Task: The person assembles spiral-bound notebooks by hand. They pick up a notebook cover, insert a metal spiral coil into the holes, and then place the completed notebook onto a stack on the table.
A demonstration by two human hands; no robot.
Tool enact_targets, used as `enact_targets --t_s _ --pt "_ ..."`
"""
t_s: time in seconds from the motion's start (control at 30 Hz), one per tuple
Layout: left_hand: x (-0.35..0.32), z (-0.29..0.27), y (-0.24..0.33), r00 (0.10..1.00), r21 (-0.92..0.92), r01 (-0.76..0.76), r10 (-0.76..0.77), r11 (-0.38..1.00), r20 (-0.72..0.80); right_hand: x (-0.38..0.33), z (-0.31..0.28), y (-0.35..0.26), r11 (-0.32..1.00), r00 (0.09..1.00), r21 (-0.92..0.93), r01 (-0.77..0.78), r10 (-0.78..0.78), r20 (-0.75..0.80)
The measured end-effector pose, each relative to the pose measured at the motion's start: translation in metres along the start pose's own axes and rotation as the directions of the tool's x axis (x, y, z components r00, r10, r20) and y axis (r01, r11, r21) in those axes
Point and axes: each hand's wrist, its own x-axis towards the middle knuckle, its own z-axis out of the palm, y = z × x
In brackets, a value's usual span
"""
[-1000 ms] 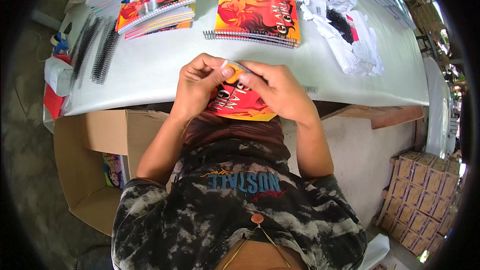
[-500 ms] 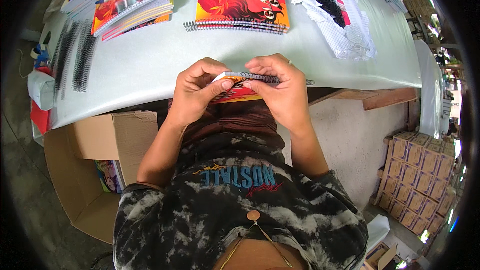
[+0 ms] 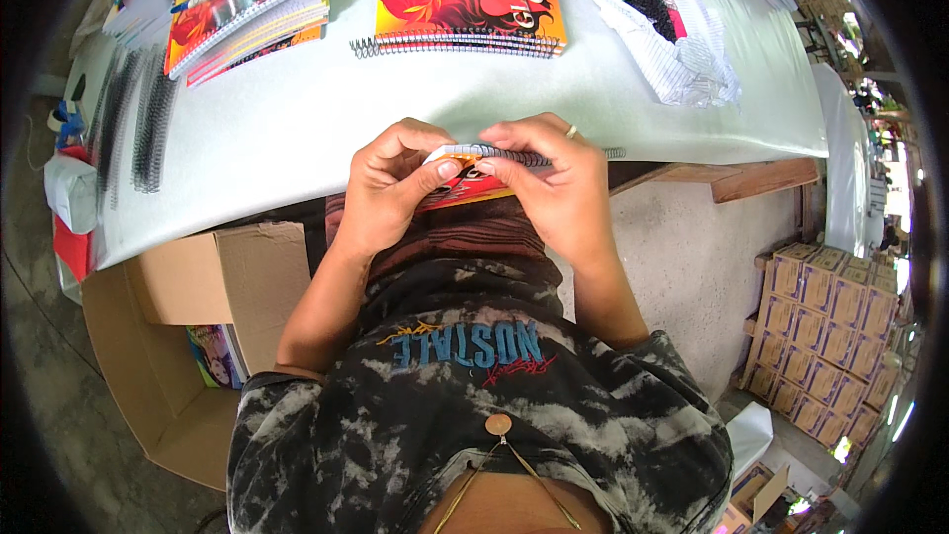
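Two hands, left hand and right hand, grip a spiral notebook in their fingers at the near edge of the pale worktop, bare just beyond; cartons stand stacked right, an open cardboard box near left.

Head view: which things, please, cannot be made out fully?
In the head view:
Held notebook: cover partly hidden by left hand and right hand.
Spiral coil: partly hidden by right hand.
Left notebook pile: cut off by upper edge.
Book in carton: partly hidden by flap.
Stacked boxes: print too small.
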Motion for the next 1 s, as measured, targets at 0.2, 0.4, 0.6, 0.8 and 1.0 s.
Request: enact_targets --t_s 0.2,0.4,0.6,0.8,1.0 --pt "-0.003 0.001 -0.005 1.0 -0.037 -0.007 0.007 0.999 0.003 -0.004 -0.008 0.004 0.998 0.988 -0.015 -0.063 0.064 0.138" --pt "-0.003 0.001 0.007 0.998 0.287 -0.059 0.059 0.956 0.012 -0.009 0.001 0.008 0.997 0.987 0.067 -0.045 0.034 0.158" --pt "-0.015 0.03 0.023 0.893 0.486 -0.401 0.212 0.777 0.398 -0.016 -0.013 0.033 0.952 0.652 0.195 -0.235 0.006 0.758" --pt "-0.006 0.028 0.035 0.977 0.565 -0.211 0.161 0.798 0.139 -0.013 -0.027 0.002 0.997 0.734 -0.054 -0.063 0.083 0.674" --pt "-0.02 0.036 0.022 0.985 0.497 -0.134 0.059 0.858 0.163 -0.023 -0.013 0.004 0.926 0.875 0.258 -0.276 0.13 0.467"
